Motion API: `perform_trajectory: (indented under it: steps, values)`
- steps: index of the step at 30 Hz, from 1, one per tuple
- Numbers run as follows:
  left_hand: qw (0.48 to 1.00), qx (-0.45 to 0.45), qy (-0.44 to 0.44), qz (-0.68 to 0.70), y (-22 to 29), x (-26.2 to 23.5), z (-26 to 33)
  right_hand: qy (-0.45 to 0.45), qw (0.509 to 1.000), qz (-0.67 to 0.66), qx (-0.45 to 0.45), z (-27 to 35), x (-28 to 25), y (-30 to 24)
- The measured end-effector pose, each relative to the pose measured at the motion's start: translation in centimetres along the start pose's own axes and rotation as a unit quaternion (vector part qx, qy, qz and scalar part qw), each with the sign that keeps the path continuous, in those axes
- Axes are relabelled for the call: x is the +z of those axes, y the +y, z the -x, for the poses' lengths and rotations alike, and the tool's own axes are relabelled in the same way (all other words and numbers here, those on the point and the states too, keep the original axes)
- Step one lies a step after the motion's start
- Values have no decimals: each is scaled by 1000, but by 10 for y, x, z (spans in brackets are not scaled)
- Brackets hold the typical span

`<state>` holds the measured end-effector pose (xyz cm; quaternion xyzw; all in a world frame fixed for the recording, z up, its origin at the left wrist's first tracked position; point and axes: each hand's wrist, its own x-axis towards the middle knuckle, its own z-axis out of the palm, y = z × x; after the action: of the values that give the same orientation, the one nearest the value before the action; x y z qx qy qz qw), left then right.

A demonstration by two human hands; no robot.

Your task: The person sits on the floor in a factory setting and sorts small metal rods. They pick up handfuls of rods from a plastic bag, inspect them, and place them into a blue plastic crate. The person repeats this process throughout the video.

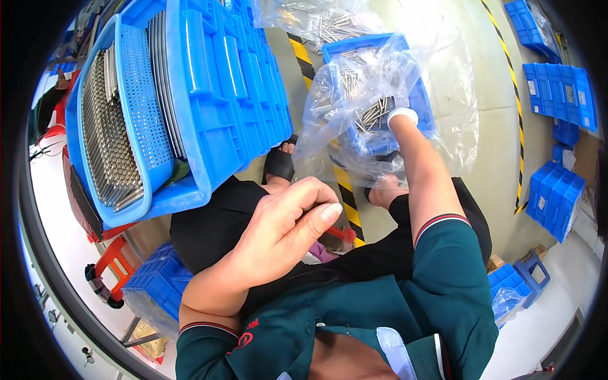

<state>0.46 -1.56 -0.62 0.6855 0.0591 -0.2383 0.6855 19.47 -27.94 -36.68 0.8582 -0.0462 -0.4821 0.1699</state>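
Observation:
My left hand (294, 221) is raised above my lap, its fingers curled and the thumb pressed against the index finger. Whatever may be inside that grip is hidden from view. My right hand (403, 114), with a white band or glove cuff at the wrist, reaches down into a blue bin (425, 107) on the floor. Its fingers are covered by clear plastic and by the bin's contents. Thin metal rods or pins (372, 116) lie loose in the bin beside it. A crumpled clear plastic bag (320, 126) lines the bin and spills over its sides.
At left, a large blue crate (206, 114) bears a perforated blue basket (136, 82) packed with upright metal rods (111, 133). Another plastic bag of metal rods (339, 26) lies beyond the bin. Blue crates (554, 199) stand at right. Yellow-black tape (345, 190) crosses the floor.

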Motion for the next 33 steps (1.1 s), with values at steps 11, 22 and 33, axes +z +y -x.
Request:
perform_trajectory:
  steps: [11, 22, 33]
  values:
    - [1000, 16, 22, 4, -3, -4, 7, 49, 996, -45, -53, 11, -2, 22]
    - [985, 115, 53, 119, -10, -5, 14, 51, 908, -219, -354, 194, -88, 77]
    - [933, 145, 36, 327, -20, 0, 15, 299, 757, -390, -432, 436, -75, 63]
